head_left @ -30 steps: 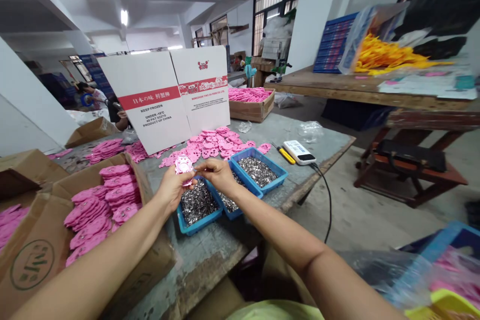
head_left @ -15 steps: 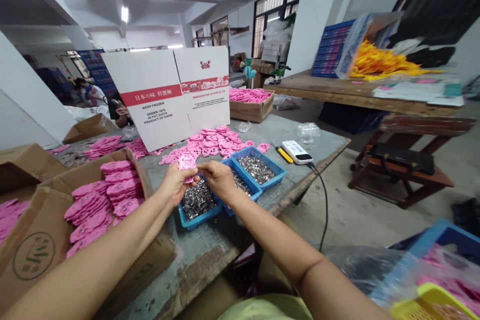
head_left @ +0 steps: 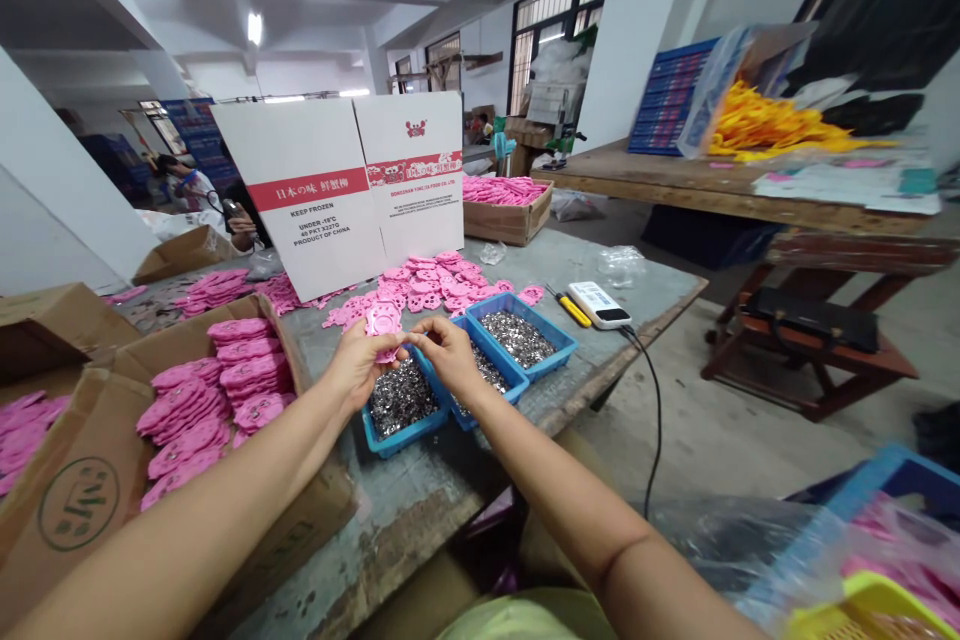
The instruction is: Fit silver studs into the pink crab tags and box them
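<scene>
Little is changed, so work seems unfinished: the pink piece [head_left: 383, 318] is held by the left hand [head_left: 357, 367] at eleven o'clock, the right hand [head_left: 451, 354] pinched closed at its three o'clock, anything inside hidden.

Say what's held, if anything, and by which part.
The left hand grips a pink piece by its lower edge; what, if anything, the right hand holds cannot be told.
</scene>
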### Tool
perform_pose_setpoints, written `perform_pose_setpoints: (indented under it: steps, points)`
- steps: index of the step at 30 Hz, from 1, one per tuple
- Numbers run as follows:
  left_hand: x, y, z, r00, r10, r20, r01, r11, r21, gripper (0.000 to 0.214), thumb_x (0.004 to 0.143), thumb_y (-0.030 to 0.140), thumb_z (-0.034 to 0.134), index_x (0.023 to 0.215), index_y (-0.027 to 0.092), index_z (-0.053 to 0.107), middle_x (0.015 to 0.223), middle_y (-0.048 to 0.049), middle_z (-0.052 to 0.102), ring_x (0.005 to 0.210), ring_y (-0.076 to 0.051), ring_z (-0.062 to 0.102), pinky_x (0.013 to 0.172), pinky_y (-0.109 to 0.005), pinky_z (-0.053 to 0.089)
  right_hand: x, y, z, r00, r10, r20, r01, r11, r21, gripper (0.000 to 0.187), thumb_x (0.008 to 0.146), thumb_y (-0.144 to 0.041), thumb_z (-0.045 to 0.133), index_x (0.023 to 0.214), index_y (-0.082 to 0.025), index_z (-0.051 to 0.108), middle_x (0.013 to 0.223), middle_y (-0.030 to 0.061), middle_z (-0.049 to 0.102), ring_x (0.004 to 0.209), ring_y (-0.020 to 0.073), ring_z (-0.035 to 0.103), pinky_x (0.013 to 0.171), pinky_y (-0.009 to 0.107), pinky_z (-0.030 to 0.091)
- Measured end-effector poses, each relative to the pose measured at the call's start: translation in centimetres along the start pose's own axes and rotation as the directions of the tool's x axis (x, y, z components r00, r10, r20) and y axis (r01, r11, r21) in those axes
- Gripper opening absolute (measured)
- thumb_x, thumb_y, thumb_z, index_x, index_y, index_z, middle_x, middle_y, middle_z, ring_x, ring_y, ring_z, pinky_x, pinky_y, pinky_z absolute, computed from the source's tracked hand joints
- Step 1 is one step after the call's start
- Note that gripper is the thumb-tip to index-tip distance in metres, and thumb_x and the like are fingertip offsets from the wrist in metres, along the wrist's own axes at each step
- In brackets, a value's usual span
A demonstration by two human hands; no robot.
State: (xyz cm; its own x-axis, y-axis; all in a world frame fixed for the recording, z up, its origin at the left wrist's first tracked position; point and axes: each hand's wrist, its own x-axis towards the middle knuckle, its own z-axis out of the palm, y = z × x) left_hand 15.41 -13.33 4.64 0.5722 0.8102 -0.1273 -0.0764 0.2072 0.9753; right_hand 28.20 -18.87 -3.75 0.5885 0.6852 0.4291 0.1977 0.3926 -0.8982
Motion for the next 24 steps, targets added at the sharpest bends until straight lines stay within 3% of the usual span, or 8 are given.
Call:
perform_pose_setpoints:
  steps: [3, 7, 10, 14, 20, 24]
  points:
    - [0.0, 0.0, 0.0, 1.000, -0.011, 0.004, 0.011, 1.000, 0.005, 0.042, 0.050, 0.007, 0.087, 0.082, 0.013, 0.061, 0.066, -0.0025, 0.070, 0.049, -0.012, 0.062, 0.042, -0.020, 0.045, -0.3, -1.6, 0.0, 0.999, 0.044, 0.002, -0.044, 0.988, 0.148, 0.033, 0.077, -0.050, 0.077, 0.073, -0.021, 0.061, 0.065, -0.0036, 0.059, 0.058, 0.0125, 0.049, 0.058, 0.027, 0.041]
    - [0.3, -0.1, -0.2, 1.000, 0.004, 0.003, -0.004, 1.000, -0.001, 0.048, 0.046, 0.012, 0.089, 0.084, 0.014, 0.059, 0.066, 0.0005, 0.069, 0.047, -0.013, 0.062, 0.041, -0.020, 0.044, -0.5, -3.8, 0.0, 0.997, 0.044, 0.059, -0.058, 0.961, 0.270, 0.039, 0.074, -0.054, 0.082, 0.075, -0.022, 0.059, 0.067, -0.0032, 0.062, 0.056, 0.0115, 0.051, 0.056, 0.027, 0.044]
    - [0.4, -0.2, -0.2, 0.999, 0.034, 0.019, -0.034, 0.999, -0.005, 0.053, 0.044, 0.015, 0.091, 0.085, 0.015, 0.058, 0.066, 0.0016, 0.069, 0.047, -0.013, 0.062, 0.041, -0.020, 0.044, -0.3, -4.0, -0.1, 0.999, 0.029, 0.044, -0.038, 0.972, 0.233, 0.038, 0.071, -0.052, 0.083, 0.072, -0.022, 0.059, 0.066, -0.0034, 0.061, 0.055, 0.0113, 0.049, 0.055, 0.027, 0.041]
    - [0.1, -0.1, -0.1, 0.997, 0.039, 0.062, -0.039, 0.999, 0.006, 0.053, 0.044, 0.019, 0.093, 0.083, 0.014, 0.058, 0.068, -0.0015, 0.071, 0.050, -0.012, 0.063, 0.042, -0.020, 0.046, 0.0, -3.0, -0.3, 0.999, 0.001, -0.035, 0.002, 0.996, 0.087, 0.025, 0.069, -0.040, 0.080, 0.067, -0.022, 0.063, 0.065, -0.0030, 0.061, 0.060, 0.0125, 0.047, 0.059, 0.028, 0.038]
    - [-0.1, 0.1, 0.0, 0.996, 0.002, 0.091, -0.003, 1.000, 0.008, 0.058, 0.038, 0.010, 0.093, 0.085, 0.014, 0.059, 0.066, -0.0003, 0.070, 0.050, -0.014, 0.064, 0.042, -0.021, 0.048, -0.1, -2.2, -0.6, 0.997, -0.077, 0.004, 0.078, 0.996, -0.047, 0.016, 0.075, -0.034, 0.076, 0.066, -0.024, 0.067, 0.071, -0.0008, 0.068, 0.070, 0.0167, 0.057, 0.070, 0.031, 0.045]
    - [-0.1, 0.2, 0.0, 0.992, -0.063, 0.113, 0.064, 0.998, -0.006, 0.045, 0.048, 0.006, 0.089, 0.083, 0.012, 0.062, 0.066, -0.0031, 0.070, 0.051, -0.014, 0.065, 0.044, -0.021, 0.050, 0.2, -1.9, -0.9, 0.997, -0.076, 0.029, 0.076, 0.997, -0.012, 0.023, 0.076, -0.042, 0.079, 0.066, -0.024, 0.070, 0.072, 0.0005, 0.069, 0.073, 0.0180, 0.060, 0.072, 0.032, 0.047]
